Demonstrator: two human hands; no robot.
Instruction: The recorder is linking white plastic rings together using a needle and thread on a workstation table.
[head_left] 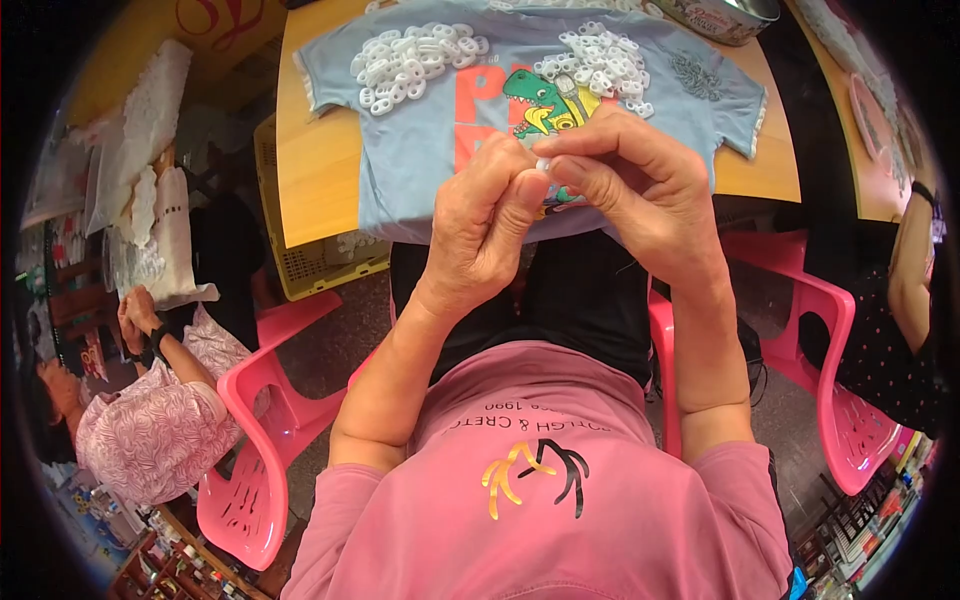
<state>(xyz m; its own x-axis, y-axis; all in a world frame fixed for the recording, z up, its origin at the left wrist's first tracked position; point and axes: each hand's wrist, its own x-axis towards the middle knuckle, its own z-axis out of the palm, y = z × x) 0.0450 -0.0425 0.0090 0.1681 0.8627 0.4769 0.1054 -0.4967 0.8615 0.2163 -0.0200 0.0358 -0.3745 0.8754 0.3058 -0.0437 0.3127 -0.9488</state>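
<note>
In front of my chest, my left hand (482, 208) and my right hand (640, 190) meet over a blue T-shirt (405, 165) spread on the table. Thumb and forefinger of each hand pinch at a small white plastic piece (543, 165), mostly covered by the fingertips. Beyond my left hand lies a pile of white oval plastic pieces with holes (405, 65). A second pile of such pieces (600, 62) sits past my right hand. To its right is a small heap of thin grey metal parts (695, 77), too small to tell their kind.
The wooden table (318, 190) has a round tin (725, 18) at its far right. Below its left edge stands a yellow plastic crate (325, 275). Pink chairs (255, 440) flank me. One person (165, 420) sits at left, another person's arm (910, 265) shows at right.
</note>
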